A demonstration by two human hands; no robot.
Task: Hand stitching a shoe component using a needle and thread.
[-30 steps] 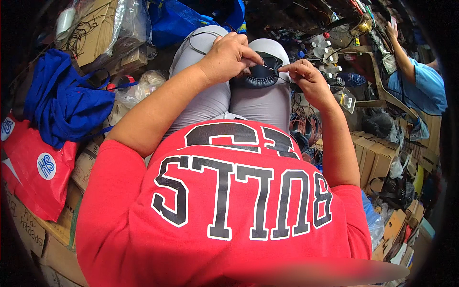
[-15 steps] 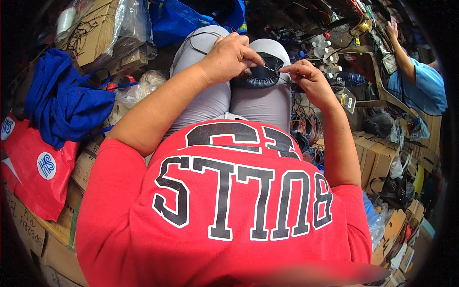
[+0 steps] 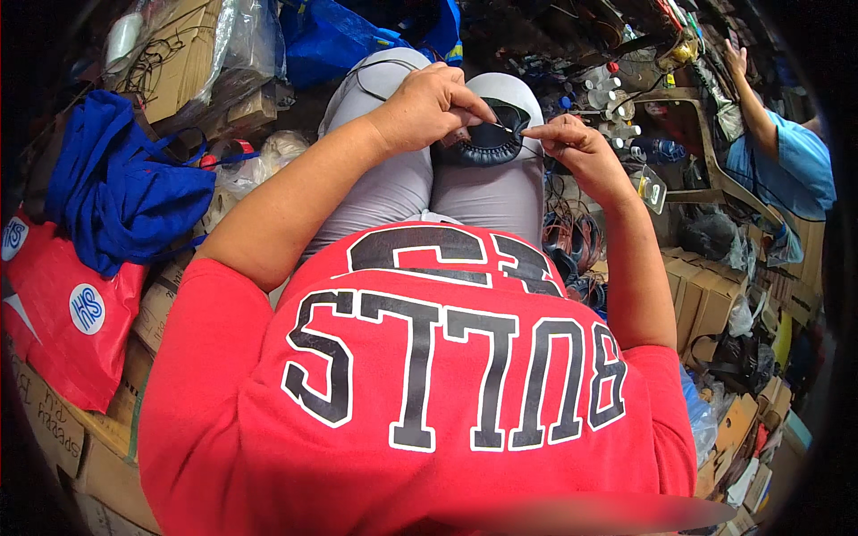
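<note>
On my lap rests a dark leather shoe (image 3: 490,154) with a puckered seam round its toe, leaning on my grey-trousered thighs. My left hand (image 3: 429,107) is closed in a pinch above the shoe's left side. A thin, pale, needle-like piece (image 3: 506,129) spans the gap between my two hands' fingertips, over the shoe's opening. At its other end my right hand (image 3: 579,152) pinches with thumb and forefinger, beside the shoe's right edge. A thin dark cord (image 3: 365,82) loops over my left knee towards the left hand. My left fingers hide part of the shoe.
At left lie a blue cloth bag (image 3: 125,179) and a red plastic bag (image 3: 76,322) on cardboard boxes. Several bottles (image 3: 601,85) stand beyond my right hand. More shoes (image 3: 572,237) lie beside my right thigh. A person in blue (image 3: 782,165) is at far right.
Both hands stay almost in place over the shoe, with only slight shifts of the fingers. At far right, the other person's raised hand has moved slightly.
</note>
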